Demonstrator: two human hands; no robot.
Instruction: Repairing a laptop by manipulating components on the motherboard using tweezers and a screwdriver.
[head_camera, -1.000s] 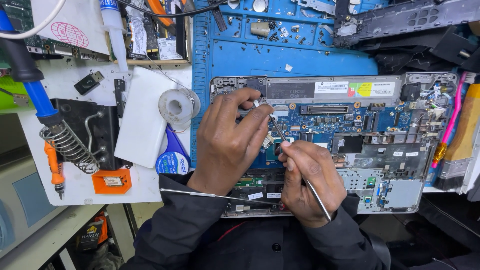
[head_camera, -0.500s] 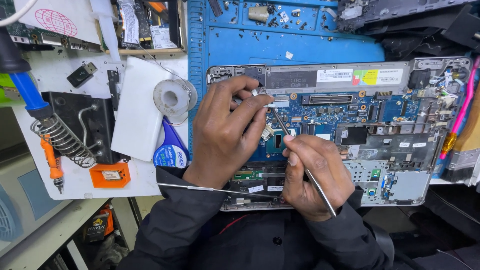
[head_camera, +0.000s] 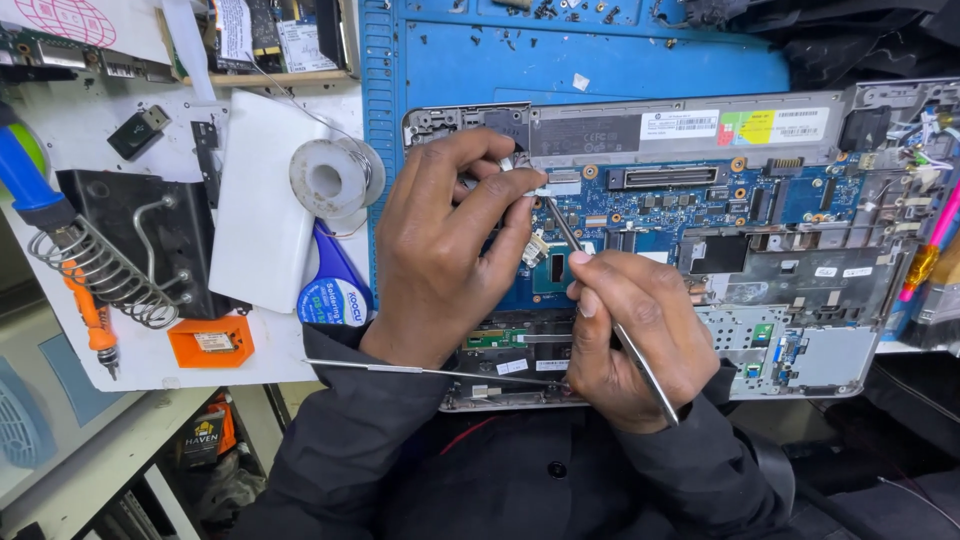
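Observation:
An opened laptop base with a blue circuit board (head_camera: 700, 205) lies before me on a blue work mat (head_camera: 600, 65). My left hand (head_camera: 440, 250) rests on the board's left part, thumb and forefinger pinching a small silver connector (head_camera: 530, 188) near the top edge. My right hand (head_camera: 630, 335) grips thin metal tweezers (head_camera: 560, 225) like a pen; their tip touches the board just below that connector, and the rear end sticks out past my wrist. A dark square chip (head_camera: 553, 268) shows between the two hands.
A solder wire spool (head_camera: 330, 178) and a white pad (head_camera: 262, 205) lie left of the laptop. Further left stand a coiled soldering iron holder (head_camera: 100, 265), an orange box (head_camera: 210, 342) and a blue-handled tool (head_camera: 25, 180). A thin metal rod (head_camera: 400, 368) crosses my left sleeve.
The view has shifted slightly, bringing the board closer. Both hands stay on the same spot; the tweezers' tip has crept up toward the connector under my left fingers.

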